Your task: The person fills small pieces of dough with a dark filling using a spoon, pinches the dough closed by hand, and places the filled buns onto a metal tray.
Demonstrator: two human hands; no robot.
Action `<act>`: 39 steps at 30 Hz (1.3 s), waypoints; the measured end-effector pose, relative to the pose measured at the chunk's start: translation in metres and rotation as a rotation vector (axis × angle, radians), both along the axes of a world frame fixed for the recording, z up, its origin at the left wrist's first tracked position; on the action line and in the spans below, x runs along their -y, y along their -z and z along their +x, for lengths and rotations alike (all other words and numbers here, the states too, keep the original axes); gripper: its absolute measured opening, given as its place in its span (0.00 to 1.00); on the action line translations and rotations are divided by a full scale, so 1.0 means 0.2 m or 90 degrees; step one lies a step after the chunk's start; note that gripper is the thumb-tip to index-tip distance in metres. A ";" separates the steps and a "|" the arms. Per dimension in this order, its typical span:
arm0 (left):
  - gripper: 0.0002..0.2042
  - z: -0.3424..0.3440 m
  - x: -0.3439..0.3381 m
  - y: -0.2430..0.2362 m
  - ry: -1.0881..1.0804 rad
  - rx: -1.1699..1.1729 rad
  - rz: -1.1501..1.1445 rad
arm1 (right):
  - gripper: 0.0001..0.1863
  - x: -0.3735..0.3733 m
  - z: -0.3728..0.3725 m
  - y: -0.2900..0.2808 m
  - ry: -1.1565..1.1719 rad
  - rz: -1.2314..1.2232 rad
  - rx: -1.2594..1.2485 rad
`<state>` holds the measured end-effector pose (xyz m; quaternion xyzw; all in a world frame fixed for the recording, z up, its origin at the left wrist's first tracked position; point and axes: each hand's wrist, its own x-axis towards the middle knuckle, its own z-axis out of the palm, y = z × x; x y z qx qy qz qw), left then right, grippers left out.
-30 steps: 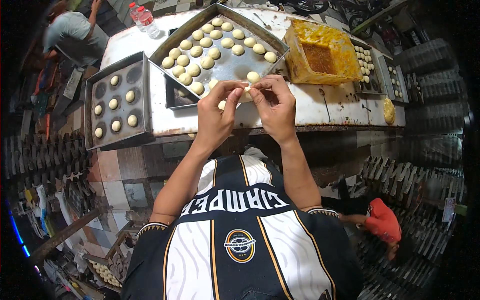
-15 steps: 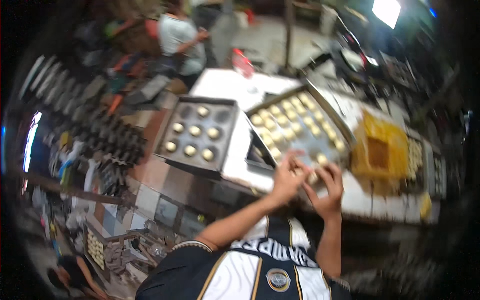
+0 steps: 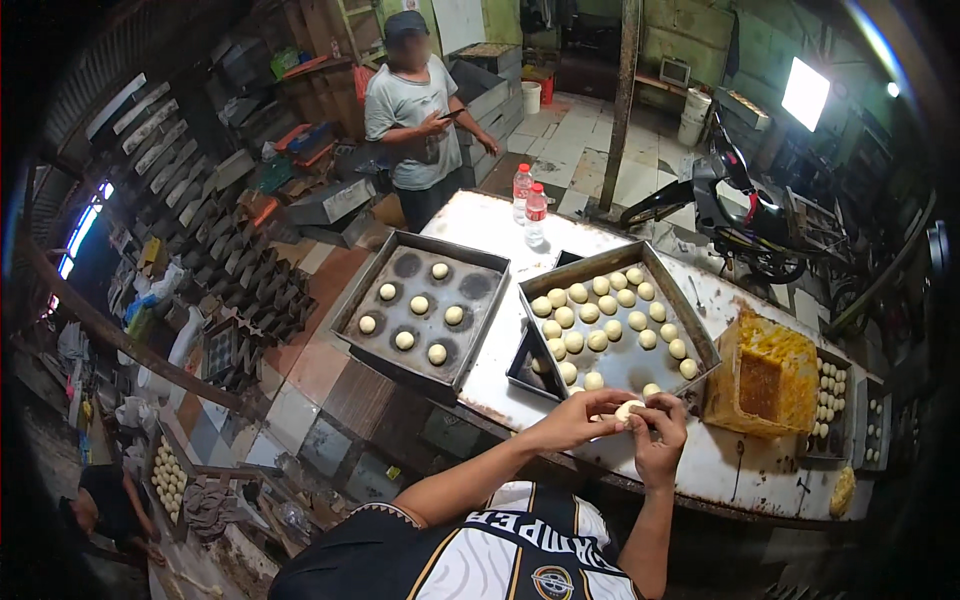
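A pale dough ball (image 3: pixel 628 411) is pinched between the fingertips of both my hands, over the table's near edge. My left hand (image 3: pixel 572 422) closes on it from one side, and my right hand (image 3: pixel 660 438) has thumb and fingers bent round the other. Just beyond them lies a dark metal tray (image 3: pixel 655 375) holding many similar balls in loose rows; my fingers partly hide its near corner. To the left, a second square metal tray (image 3: pixel 478 283) carries several spaced balls on its dark round marks.
A yellow, smeared square container (image 3: pixel 783 352) stands to the right on the white table (image 3: pixel 470 215), with more trays of balls beyond it. Two red-capped bottles (image 3: pixel 535 215) are at the back. A person (image 3: pixel 412 125) stands past the table; a motorbike (image 3: pixel 735 205) is parked at far right.
My view has tilted up, so trays and hands sit lower in the picture. My right hand's fingers have drawn in closer round the dough ball. The standing person's arm has lowered.
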<state>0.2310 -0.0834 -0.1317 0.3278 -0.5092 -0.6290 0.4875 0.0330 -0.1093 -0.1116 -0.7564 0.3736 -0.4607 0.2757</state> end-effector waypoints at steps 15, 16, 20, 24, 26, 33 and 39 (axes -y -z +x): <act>0.12 0.05 0.06 -0.02 -0.132 0.204 -0.172 | 0.29 0.01 0.09 0.16 -0.163 0.411 0.444; 0.11 0.04 0.07 0.00 -0.145 0.178 -0.174 | 0.27 -0.03 0.11 0.17 -0.188 0.470 0.536; 0.08 -0.03 0.08 0.07 -0.180 0.102 -0.159 | 0.22 -0.12 0.12 0.13 -0.256 0.568 0.699; 0.09 -0.10 0.05 0.04 -0.217 0.141 -0.130 | 0.18 -0.15 0.13 0.15 -0.210 0.560 0.731; 0.12 -0.13 0.04 -0.02 -0.248 0.103 -0.127 | 0.18 -0.15 0.12 0.16 -0.186 0.563 0.733; 0.32 -0.08 0.05 -0.08 -0.040 0.155 -0.178 | 0.17 -0.14 0.15 0.19 -0.199 0.625 0.690; 0.23 -0.14 0.05 -0.06 -0.026 0.044 -0.118 | 0.18 -0.15 0.15 0.20 -0.199 0.626 0.764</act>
